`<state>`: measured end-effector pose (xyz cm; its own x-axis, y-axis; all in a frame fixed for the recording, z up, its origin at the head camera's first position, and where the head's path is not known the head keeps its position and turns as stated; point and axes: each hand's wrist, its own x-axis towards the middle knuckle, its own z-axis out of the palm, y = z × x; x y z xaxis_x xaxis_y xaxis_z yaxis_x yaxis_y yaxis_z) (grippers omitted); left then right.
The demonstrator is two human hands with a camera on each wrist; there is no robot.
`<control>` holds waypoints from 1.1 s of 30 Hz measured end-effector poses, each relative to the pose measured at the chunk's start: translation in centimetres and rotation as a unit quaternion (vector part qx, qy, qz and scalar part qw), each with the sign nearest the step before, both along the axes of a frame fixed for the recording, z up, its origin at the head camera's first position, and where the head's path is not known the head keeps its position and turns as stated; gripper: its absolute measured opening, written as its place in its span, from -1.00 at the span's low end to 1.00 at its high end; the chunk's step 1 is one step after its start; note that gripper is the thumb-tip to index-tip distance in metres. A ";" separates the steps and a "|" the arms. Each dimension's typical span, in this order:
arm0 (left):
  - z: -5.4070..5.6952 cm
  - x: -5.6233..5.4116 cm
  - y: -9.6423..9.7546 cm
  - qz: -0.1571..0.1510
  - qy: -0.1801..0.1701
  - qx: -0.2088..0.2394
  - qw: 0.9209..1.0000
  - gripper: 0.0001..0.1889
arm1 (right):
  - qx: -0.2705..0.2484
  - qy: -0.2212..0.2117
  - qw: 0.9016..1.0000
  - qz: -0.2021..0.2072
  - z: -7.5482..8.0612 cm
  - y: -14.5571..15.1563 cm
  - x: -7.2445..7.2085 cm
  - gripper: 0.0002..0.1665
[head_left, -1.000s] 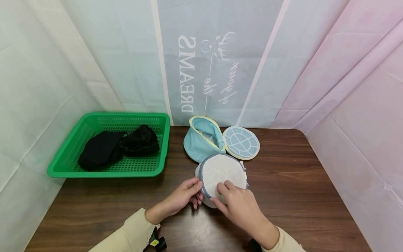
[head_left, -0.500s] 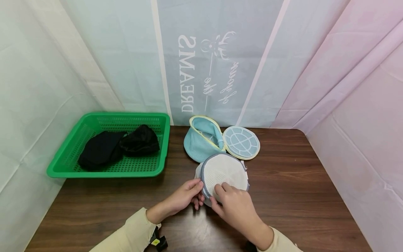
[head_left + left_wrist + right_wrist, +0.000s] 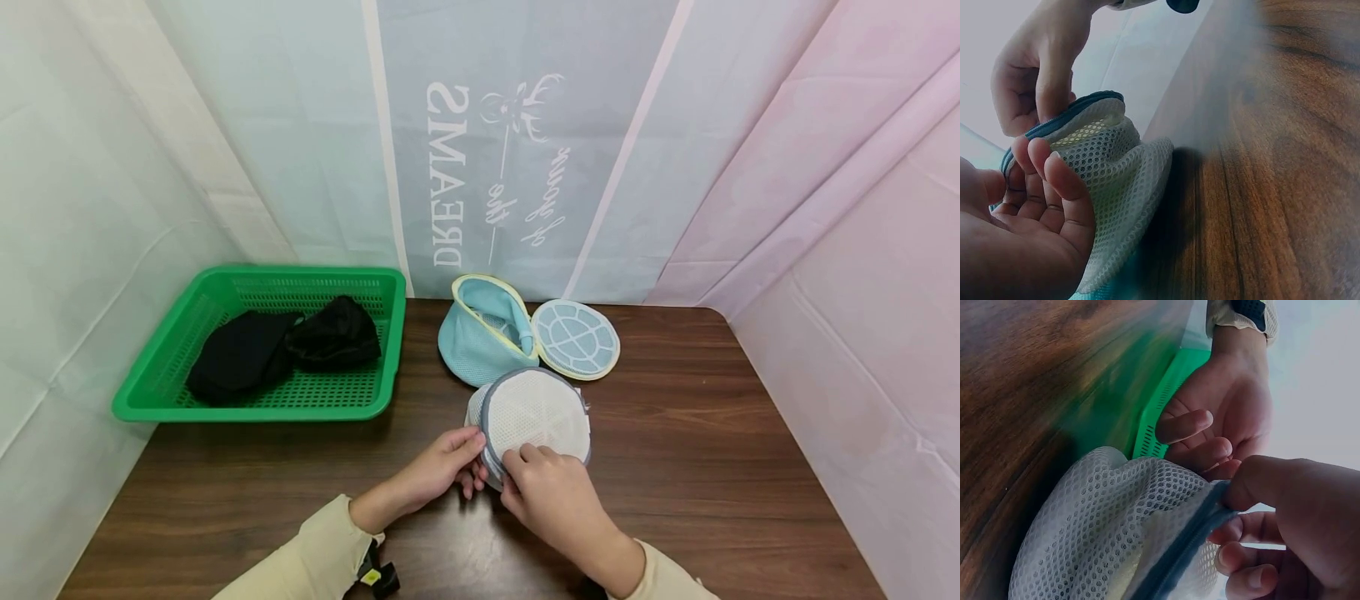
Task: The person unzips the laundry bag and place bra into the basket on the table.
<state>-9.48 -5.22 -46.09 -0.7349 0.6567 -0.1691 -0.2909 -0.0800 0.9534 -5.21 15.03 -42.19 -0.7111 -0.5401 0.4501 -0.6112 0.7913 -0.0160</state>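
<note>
A round white mesh laundry bag (image 3: 540, 408) with grey-blue zip trim stands on the table in front of me, its flat lid uppermost. At its left edge my left hand (image 3: 450, 458) pinches the rim between thumb and fingers. My right hand (image 3: 551, 492) reaches over the lid's near edge, thumb and curled fingers pinching the trim there. The left wrist view shows honeycomb mesh (image 3: 1125, 187) sagging below the zip band (image 3: 1075, 112). Seen from the right wrist, the thumb and fingertips meet at the end of the blue band (image 3: 1182, 550); any zip pull is hidden by the fingers.
Behind the white bag sits a light-blue mesh bag (image 3: 476, 354) with yellow trim, its mouth gaping and round lid (image 3: 576, 339) folded out to the right. On the left, a green basket (image 3: 255, 414) holds black cloth items (image 3: 243, 358). Fabric walls (image 3: 315, 150) enclose the wooden table (image 3: 720, 467).
My right hand has shifted slightly left along the near rim, and its fingers have curled in closer. The white bag has turned or tipped a little; my left hand stays almost in place.
</note>
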 end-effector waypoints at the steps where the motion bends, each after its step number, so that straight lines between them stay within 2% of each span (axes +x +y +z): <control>1: 0.0 0.0 0.0 0.002 -0.001 -0.003 1.000 -0.67 | 0.001 -0.001 1.000 0.001 0.0 0.0 0.0 -0.69; 7: -0.1 -0.1 0.0 0.017 -0.013 -0.012 1.000 -0.66 | -0.002 0.007 1.000 0.008 0.1 0.1 -0.2 -0.70; 13: 0.1 -0.1 -0.2 0.022 -0.017 -0.013 1.000 -0.64 | -0.038 0.019 0.999 0.023 0.6 0.4 -0.4 -0.77; 19: 0.2 -0.2 -0.3 0.032 -0.014 -0.018 0.999 -0.64 | -0.073 0.030 0.997 0.026 1.7 1.4 -0.7 -0.86; 27: 0.0 -0.1 -0.5 0.038 -0.006 -0.023 0.999 -0.64 | -0.115 0.038 0.993 -0.007 3.5 3.3 -0.9 -0.90; 33: 0.0 -0.1 -0.5 0.038 -0.005 -0.025 0.999 -0.67 | -0.143 0.031 0.989 -0.033 4.3 4.8 -0.9 -0.86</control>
<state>-9.59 -5.75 -46.07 -0.7800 0.5900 -0.2084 -0.2956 -0.0539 0.9538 -6.13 19.80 -37.92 -0.7061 -0.3382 0.6221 -0.5660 0.7975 -0.2088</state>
